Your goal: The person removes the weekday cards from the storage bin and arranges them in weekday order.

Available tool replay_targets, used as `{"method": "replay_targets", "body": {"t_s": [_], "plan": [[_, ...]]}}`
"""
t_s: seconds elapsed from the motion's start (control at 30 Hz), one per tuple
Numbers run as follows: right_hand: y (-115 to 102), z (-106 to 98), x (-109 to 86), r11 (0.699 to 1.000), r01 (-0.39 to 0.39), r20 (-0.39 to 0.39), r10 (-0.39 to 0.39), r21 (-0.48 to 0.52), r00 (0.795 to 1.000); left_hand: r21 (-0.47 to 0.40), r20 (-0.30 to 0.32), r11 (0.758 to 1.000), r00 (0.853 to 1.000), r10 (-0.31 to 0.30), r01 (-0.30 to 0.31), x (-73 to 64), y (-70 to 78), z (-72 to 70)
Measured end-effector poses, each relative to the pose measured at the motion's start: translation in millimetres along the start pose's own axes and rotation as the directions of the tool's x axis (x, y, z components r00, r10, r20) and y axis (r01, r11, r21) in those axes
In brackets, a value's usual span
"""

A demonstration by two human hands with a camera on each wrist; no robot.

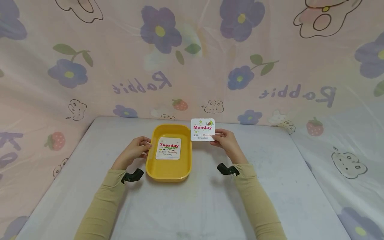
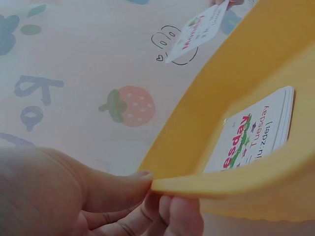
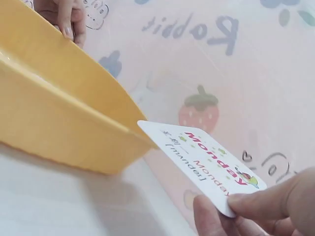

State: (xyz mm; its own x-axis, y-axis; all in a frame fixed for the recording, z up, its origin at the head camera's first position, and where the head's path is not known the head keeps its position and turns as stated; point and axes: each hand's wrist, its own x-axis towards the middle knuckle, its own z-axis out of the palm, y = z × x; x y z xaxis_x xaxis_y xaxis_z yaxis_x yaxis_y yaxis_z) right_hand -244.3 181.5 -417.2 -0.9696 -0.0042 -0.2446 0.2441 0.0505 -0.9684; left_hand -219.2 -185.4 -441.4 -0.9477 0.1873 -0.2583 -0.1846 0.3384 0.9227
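Head view shows the Monday card pinched by one corner in the right hand, held up just beyond the yellow tray. So slight a pinch could let it slip onto the bench. The left hand grips the tray's rim beside the Tuesday card; a tug might tip it.

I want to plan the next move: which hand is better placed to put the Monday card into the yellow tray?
Right. The right hand already pinches the white Monday card beside the yellow plastic tray; the left hand grips the tray's rim.
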Motion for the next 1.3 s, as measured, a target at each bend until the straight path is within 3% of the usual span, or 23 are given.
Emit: {"method": "replay_targets", "body": {"t_s": [0.23, 0.43, 0.73, 1.3], "plan": [[8.7, -21.7, 3.2, 0.999, -0.028, -0.004, 0.028, 0.024, 1.000, -0.002, -0.017, 1.000, 1.000, 0.000, 0.000, 1.8, -0.5, 0.9], [16.7, -28.0, 8.0, 0.999, -0.044, -0.017, 0.044, 0.024, 0.999, 0.008, -0.034, 1.000, 0.999, 0.002, -0.001, 1.6, 0.8, 1.2], [35.0, -24.5, 18.5, 0.995, -0.103, -0.032, 0.103, 0.014, 0.994, 0.022, -0.052, 1.000, 0.998, 0.021, -0.020, 4.2, 2.4, 1.8], [46.2, -11.9, 35.5, 0.989, -0.143, -0.069, 0.144, 0.025, 0.987, 0.033, -0.053, 0.999, 0.998, 0.031, -0.030, 14.0, 1.4, -1.8]]}}
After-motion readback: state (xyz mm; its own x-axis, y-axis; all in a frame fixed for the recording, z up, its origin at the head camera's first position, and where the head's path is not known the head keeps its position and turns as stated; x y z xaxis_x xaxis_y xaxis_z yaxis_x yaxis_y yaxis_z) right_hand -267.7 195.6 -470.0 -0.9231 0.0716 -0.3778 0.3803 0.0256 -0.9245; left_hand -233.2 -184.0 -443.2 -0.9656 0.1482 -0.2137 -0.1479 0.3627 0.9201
